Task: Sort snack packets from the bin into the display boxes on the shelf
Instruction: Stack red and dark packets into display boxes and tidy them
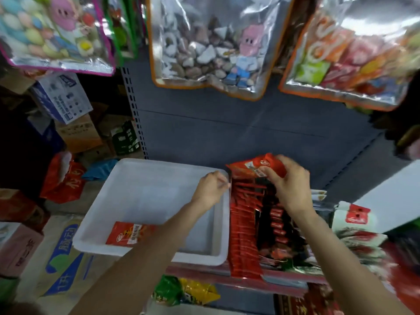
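Note:
A white plastic bin [147, 178] sits on the shelf at the left. One red snack packet [127, 234] lies in its near left corner. To its right stands a display box [244, 226] packed with rows of red packets. My right hand [289, 185] grips a red snack packet [261, 165] above the far end of that box. My left hand [212, 188] is at the bin's right rim, fingers curled at the box's left edge; blur hides what it pinches.
Large clear bags of sweets [211, 46] hang above the shelf. White and red packs [356, 226] lie right of the display box. Cardboard cartons [75, 130] are stacked at the left. Green and yellow bags [186, 292] sit below the shelf edge.

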A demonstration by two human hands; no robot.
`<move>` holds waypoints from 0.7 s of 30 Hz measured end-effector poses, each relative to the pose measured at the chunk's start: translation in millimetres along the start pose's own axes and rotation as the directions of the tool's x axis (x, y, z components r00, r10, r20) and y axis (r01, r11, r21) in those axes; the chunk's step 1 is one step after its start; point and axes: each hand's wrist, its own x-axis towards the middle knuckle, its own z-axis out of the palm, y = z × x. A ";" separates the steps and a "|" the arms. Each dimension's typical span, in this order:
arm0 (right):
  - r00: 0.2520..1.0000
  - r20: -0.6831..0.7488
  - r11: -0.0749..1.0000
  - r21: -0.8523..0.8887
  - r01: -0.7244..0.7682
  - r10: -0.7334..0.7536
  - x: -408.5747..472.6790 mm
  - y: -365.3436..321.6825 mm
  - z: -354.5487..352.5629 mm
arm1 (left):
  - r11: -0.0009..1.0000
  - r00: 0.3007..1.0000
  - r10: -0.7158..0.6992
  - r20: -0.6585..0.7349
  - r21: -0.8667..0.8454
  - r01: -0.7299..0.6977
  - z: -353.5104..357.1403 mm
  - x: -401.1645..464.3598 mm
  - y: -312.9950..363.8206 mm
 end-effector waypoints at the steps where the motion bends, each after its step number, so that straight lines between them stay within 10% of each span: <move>1: 1.000 0.006 0.998 -0.053 0.020 -0.020 2.7 3.8 -6.5 | 1.000 0.999 0.022 0.028 -0.008 -0.022 5.2 -0.1 7.0; 8: 0.954 0.300 0.985 -0.168 0.045 0.007 10.6 37.0 9.6 | 0.997 0.989 0.074 0.130 -0.016 -0.073 29.1 -2.4 17.6; 21: 0.980 0.201 0.990 -0.136 0.032 -0.004 21.0 38.1 28.6 | 0.995 0.994 0.088 0.070 0.041 -0.091 23.0 -7.1 22.7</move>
